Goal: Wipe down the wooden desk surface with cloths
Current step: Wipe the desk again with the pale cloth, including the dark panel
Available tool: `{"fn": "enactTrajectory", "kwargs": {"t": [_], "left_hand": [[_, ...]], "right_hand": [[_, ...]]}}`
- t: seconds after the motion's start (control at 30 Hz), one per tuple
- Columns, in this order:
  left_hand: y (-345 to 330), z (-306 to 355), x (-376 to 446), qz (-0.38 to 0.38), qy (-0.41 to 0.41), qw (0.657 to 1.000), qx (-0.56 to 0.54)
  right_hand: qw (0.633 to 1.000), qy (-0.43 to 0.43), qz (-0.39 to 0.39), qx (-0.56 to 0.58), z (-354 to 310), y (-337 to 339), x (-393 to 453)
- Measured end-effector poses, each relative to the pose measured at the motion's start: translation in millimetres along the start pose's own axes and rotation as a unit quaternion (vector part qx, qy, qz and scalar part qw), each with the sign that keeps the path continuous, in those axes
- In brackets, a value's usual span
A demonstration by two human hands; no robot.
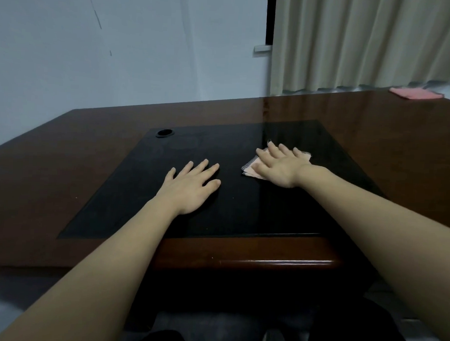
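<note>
Surface (373,139) mostly bare around dark inset panel (181,220). Obstacles: cable grommet (164,133) at panel's far-left corner, pink cloth (416,93) at far-right edge, curtain (363,42) behind it.

I have one view only, worn on the head, looking forward and down past both forearms. My left hand (190,185) and right hand (280,164) sit mid-frame, fairly near. Beyond them the desk (373,139) runs away to a wall (121,52) and curtain (363,42).
</note>
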State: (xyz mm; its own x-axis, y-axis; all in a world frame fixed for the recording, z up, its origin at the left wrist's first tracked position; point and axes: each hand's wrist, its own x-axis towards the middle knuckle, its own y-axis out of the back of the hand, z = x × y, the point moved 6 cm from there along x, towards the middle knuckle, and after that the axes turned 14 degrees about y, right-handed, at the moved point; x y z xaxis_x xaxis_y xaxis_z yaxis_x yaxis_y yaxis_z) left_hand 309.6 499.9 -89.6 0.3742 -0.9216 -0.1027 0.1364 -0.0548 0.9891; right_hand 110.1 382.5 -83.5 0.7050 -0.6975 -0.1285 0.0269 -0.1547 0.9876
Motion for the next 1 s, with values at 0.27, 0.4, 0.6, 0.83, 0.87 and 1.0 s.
{"fn": "enactTrajectory", "kwargs": {"t": [0.27, 0.4, 0.6, 0.83, 0.87, 1.0], "left_hand": [[5, 3, -5, 0.034, -0.018, 0.999, -0.035], [11, 5, -10, 0.078, -0.052, 0.994, -0.050], [12, 9, -13, 0.079, -0.074, 0.993, -0.045], [10, 9, -11, 0.059, -0.075, 0.995, -0.043], [11, 9, -12, 0.057, -0.073, 0.995, -0.042], [11, 10, -14, 0.050, -0.068, 0.995, -0.044]], "right_hand": [[0.987, 0.158, -0.014, -0.011, -76, -17, -122], [0.986, 0.162, -0.029, -0.002, -73, -18, -153], [0.991, 0.127, -0.035, -0.005, -35, -13, -119], [1.000, -0.016, -0.001, 0.001, 43, 3, -40], [1.000, -0.026, 0.004, 0.000, 45, 4, -34], [1.000, -0.015, 0.003, -0.001, 32, 0, -38]]}}
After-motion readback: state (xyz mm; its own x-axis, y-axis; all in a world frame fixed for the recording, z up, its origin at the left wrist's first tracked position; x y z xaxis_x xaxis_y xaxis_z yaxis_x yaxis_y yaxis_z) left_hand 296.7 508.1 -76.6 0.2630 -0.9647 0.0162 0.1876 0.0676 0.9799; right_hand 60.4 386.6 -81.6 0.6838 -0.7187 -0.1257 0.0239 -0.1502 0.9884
